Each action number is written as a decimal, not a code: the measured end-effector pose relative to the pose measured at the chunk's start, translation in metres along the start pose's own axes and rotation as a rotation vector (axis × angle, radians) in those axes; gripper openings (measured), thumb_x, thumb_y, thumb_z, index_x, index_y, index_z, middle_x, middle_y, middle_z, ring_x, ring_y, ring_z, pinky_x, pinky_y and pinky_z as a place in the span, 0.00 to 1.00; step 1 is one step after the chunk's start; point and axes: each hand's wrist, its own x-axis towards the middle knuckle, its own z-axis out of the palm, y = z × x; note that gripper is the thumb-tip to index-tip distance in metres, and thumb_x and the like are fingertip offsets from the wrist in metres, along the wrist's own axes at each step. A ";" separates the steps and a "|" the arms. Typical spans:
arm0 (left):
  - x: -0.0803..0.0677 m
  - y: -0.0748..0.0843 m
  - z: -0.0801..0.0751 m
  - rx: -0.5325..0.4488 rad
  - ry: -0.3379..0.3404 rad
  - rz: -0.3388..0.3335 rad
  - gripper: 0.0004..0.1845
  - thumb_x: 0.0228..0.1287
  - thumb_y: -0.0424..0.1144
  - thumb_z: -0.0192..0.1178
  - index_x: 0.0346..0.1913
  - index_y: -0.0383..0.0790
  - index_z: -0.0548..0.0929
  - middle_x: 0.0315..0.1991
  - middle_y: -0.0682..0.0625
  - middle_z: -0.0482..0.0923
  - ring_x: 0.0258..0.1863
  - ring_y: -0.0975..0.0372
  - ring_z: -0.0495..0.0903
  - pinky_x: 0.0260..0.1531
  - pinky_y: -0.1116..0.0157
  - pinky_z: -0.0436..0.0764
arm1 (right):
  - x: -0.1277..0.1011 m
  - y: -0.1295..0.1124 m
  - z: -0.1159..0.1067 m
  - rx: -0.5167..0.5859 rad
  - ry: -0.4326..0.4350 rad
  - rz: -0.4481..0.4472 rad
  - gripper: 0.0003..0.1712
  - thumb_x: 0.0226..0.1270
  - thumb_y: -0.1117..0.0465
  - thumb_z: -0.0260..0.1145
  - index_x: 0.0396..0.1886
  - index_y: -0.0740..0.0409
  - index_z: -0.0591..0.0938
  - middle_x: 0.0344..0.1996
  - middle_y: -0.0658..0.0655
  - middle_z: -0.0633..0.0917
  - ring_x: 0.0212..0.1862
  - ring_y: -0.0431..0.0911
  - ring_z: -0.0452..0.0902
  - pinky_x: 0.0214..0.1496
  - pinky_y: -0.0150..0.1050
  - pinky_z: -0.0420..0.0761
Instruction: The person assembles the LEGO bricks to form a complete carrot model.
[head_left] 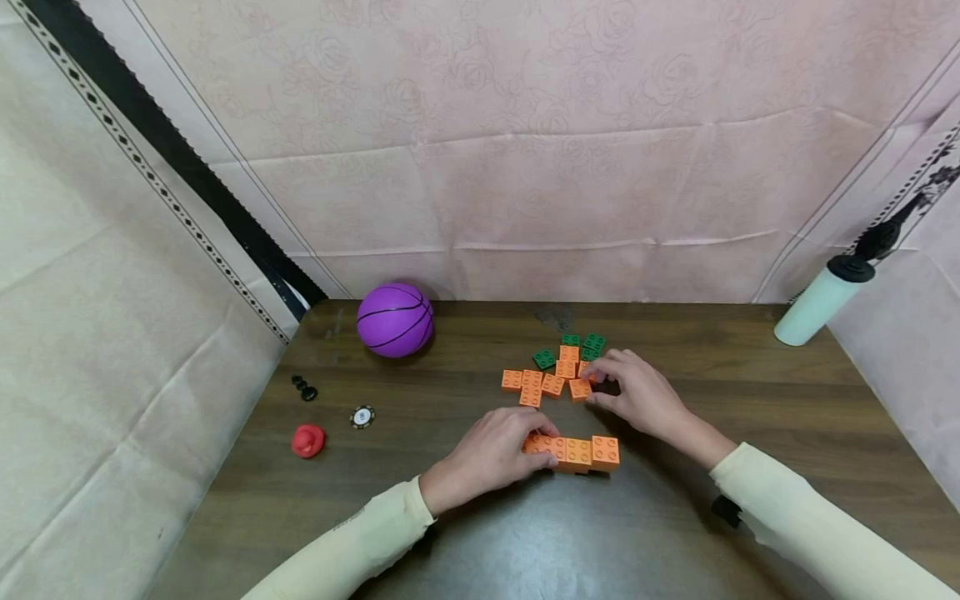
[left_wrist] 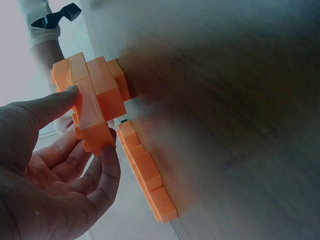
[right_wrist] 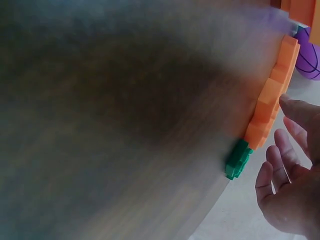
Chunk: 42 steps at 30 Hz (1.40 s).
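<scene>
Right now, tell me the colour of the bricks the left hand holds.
The held bricks are orange, best seen in the left wrist view.

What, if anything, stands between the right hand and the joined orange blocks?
Nothing visible: in the head view, only bare table lies between the right hand and the joined orange blocks. The left hand grips their left end.

I'm at a wood-grain table (head_left: pixel 285 508) in what looks like a makeshift booth (head_left: pixel 112 333), creased floral sheeting (head_left: pixel 525 183) filling the frame's top.
</scene>
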 end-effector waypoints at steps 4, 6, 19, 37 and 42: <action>0.000 0.000 0.000 -0.010 0.002 0.002 0.12 0.67 0.50 0.74 0.50 0.54 0.90 0.45 0.61 0.88 0.41 0.72 0.83 0.41 0.70 0.81 | 0.003 0.002 0.003 -0.018 -0.001 0.002 0.18 0.63 0.56 0.81 0.53 0.46 0.90 0.41 0.51 0.85 0.43 0.48 0.76 0.40 0.41 0.75; 0.000 0.000 0.000 -0.011 0.001 0.001 0.12 0.67 0.50 0.74 0.50 0.54 0.90 0.45 0.61 0.88 0.41 0.72 0.82 0.41 0.71 0.81 | 0.004 0.002 0.004 -0.028 -0.012 0.013 0.18 0.63 0.55 0.81 0.53 0.45 0.91 0.42 0.51 0.85 0.43 0.47 0.75 0.39 0.39 0.74; -0.001 -0.001 -0.001 -0.001 -0.004 -0.006 0.12 0.67 0.50 0.74 0.50 0.54 0.90 0.45 0.62 0.88 0.40 0.72 0.82 0.39 0.71 0.80 | 0.003 -0.004 0.007 -0.152 -0.039 -0.094 0.17 0.61 0.53 0.83 0.48 0.46 0.89 0.46 0.46 0.88 0.44 0.43 0.75 0.44 0.43 0.80; 0.000 0.001 -0.002 -0.016 -0.009 -0.012 0.11 0.67 0.50 0.74 0.49 0.54 0.90 0.44 0.62 0.88 0.40 0.72 0.83 0.39 0.69 0.81 | -0.014 -0.013 -0.008 -0.112 -0.076 -0.025 0.20 0.63 0.53 0.81 0.54 0.48 0.89 0.49 0.49 0.86 0.49 0.44 0.77 0.49 0.46 0.84; 0.000 0.000 -0.001 -0.012 -0.012 -0.013 0.11 0.67 0.50 0.74 0.49 0.54 0.90 0.44 0.62 0.88 0.39 0.72 0.82 0.38 0.70 0.80 | -0.019 -0.025 -0.023 -0.091 -0.009 -0.031 0.21 0.61 0.55 0.82 0.53 0.49 0.88 0.48 0.48 0.85 0.49 0.44 0.77 0.50 0.48 0.84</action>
